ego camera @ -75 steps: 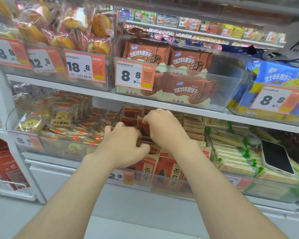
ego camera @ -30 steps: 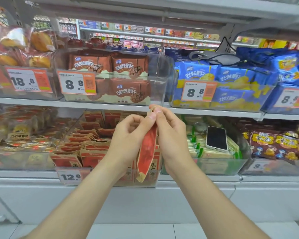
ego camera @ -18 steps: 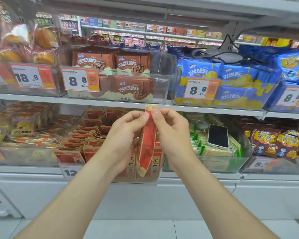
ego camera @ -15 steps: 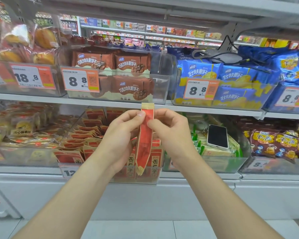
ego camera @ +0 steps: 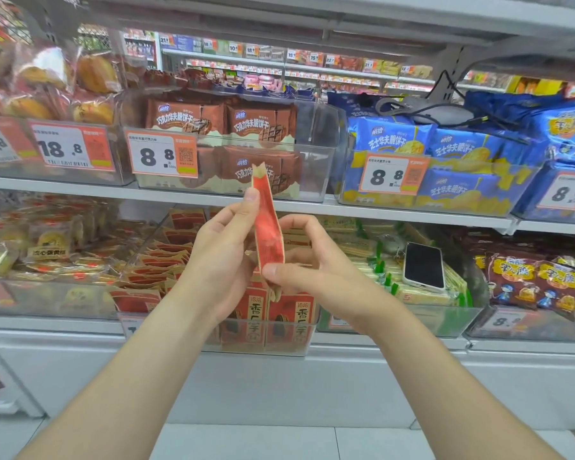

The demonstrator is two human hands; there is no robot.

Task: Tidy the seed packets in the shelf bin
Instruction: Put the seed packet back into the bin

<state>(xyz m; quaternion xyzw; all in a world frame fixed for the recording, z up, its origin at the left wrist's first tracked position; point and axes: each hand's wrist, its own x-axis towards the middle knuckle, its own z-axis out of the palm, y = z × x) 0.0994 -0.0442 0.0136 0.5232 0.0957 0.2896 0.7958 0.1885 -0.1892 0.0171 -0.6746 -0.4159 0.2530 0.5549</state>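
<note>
A red and tan seed packet [ego camera: 269, 227] stands on edge in front of the shelf, held in both hands. My left hand [ego camera: 224, 257] pinches its upper part with the thumb near the top. My right hand [ego camera: 307, 263] grips its lower end with the thumb across the front. Behind them a clear shelf bin [ego camera: 289, 343] on the lower shelf holds several more red seed packets [ego camera: 166, 260], some upright at the front, others lying flat and jumbled behind.
A phone [ego camera: 424, 265] lies on green packets in the bin to the right. The shelf above carries bins of brown biscuit packs [ego camera: 259, 127] and blue biscuit packs [ego camera: 445, 151] behind price tags. Cake packets [ego camera: 47, 240] fill the left bin.
Both hands pulled a packet out of the bin and raised it. My right hand has slid from the packet's top down to its lower end, and the packet now reaches higher.
</note>
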